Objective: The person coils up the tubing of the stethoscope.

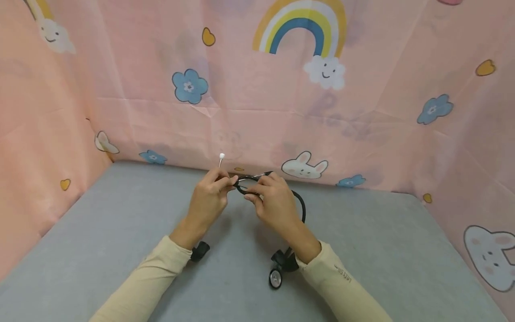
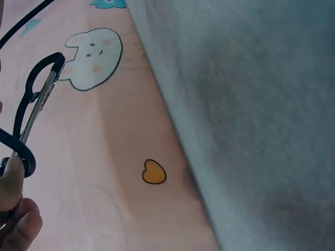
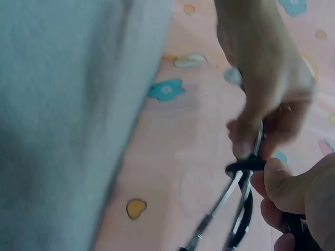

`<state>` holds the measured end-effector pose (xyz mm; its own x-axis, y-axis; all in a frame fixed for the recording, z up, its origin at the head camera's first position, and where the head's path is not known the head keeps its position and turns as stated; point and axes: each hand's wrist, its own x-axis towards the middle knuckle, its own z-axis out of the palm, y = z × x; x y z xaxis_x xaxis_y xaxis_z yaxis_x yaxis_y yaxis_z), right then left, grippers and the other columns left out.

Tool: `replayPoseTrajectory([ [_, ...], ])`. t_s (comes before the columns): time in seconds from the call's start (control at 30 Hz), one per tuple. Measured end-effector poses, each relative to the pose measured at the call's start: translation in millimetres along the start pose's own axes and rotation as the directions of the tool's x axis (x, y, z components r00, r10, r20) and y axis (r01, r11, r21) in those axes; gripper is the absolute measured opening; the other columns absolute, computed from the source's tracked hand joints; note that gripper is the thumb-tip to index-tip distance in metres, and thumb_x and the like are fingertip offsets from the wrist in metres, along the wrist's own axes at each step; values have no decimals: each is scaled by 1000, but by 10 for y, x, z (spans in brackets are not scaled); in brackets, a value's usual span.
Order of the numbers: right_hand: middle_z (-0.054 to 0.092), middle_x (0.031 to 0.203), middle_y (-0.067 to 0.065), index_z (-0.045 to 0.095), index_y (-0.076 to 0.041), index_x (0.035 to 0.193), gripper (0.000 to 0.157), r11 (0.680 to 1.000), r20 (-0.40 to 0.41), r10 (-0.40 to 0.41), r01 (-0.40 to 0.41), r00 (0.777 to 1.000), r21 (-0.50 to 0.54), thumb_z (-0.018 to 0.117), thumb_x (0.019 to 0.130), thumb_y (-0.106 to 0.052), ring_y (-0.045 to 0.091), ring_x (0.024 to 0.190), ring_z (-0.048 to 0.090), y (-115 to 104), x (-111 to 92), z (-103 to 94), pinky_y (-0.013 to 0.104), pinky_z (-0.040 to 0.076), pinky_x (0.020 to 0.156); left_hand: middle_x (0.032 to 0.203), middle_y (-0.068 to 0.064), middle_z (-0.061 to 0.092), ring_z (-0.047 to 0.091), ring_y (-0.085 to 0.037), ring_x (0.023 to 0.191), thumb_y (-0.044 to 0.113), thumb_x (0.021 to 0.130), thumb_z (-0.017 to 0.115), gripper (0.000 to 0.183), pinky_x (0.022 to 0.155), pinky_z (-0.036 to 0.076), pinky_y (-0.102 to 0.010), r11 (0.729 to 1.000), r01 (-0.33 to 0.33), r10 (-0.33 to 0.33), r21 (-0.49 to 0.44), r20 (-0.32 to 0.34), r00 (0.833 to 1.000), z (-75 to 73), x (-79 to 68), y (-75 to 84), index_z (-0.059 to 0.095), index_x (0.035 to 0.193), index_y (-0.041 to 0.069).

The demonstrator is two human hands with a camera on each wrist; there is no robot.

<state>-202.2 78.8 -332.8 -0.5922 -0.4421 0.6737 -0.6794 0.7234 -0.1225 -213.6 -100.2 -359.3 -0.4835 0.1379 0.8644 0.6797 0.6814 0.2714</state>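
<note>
Both hands hold a stethoscope above the table in the head view. My left hand (image 1: 208,194) pinches its folded part, where black tubing (image 1: 242,190) crosses the metal ear tubes (image 3: 245,201). A white ear tip (image 1: 221,156) sticks up beyond the left fingers. On the other side, my right hand (image 1: 277,201) pinches the loop between thumb and fingers. From there the tube curves down behind the right wrist, and the round chest piece (image 1: 275,278) hangs beside that wrist. Fingers hide part of the tubing in the right wrist view.
A grey-covered table (image 1: 362,250) lies below the hands. Pink printed cloth (image 1: 241,120) encloses its back and sides. Dark devices sit at both wrists, the left one (image 1: 200,251) being partly hidden by the sleeve.
</note>
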Motion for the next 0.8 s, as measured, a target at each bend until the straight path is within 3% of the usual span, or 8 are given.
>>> replayPoseTrajectory([
  [0.2, 68, 81, 0, 80, -10, 87, 10, 999, 0, 20, -20, 1000, 32, 82, 81, -18, 18, 80, 55, 91, 8, -48, 30, 48, 71, 85, -9, 63, 65, -22, 77, 0, 76, 83, 13, 66, 57, -27, 994, -110, 109, 3, 98, 989, 15, -20, 1, 79, 87, 4],
  [0.37, 66, 78, 0, 80, -9, 86, 9, 993, 8, 57, -58, 998, 105, 81, 82, -17, 17, 78, 52, 103, 1, -31, 29, 47, 68, 88, -6, 61, 62, -21, 81, 9, 63, 91, 29, 68, 56, -27, 989, -145, 142, 9, 170, 975, -14, -15, 29, 73, 86, 7],
  [0.57, 67, 82, 1, 80, -8, 89, 12, 982, 39, 39, -45, 998, 186, 80, 83, -18, 16, 77, 50, 50, 6, -5, 27, 46, 66, 84, -6, 61, 59, -21, 80, 9, 61, 95, 36, 68, 55, -27, 989, -145, 138, 39, 144, 980, -38, 7, 17, 67, 83, 5],
  [0.8, 68, 85, 0, 79, -9, 91, 13, 982, 68, -10, -3, 998, 187, 78, 84, -21, 15, 79, 50, 86, 10, -20, 27, 47, 68, 88, -8, 65, 59, -21, 80, 3, 66, 90, 32, 67, 54, -30, 990, -136, 131, 26, 147, 980, -42, 21, -22, 75, 94, 3],
])
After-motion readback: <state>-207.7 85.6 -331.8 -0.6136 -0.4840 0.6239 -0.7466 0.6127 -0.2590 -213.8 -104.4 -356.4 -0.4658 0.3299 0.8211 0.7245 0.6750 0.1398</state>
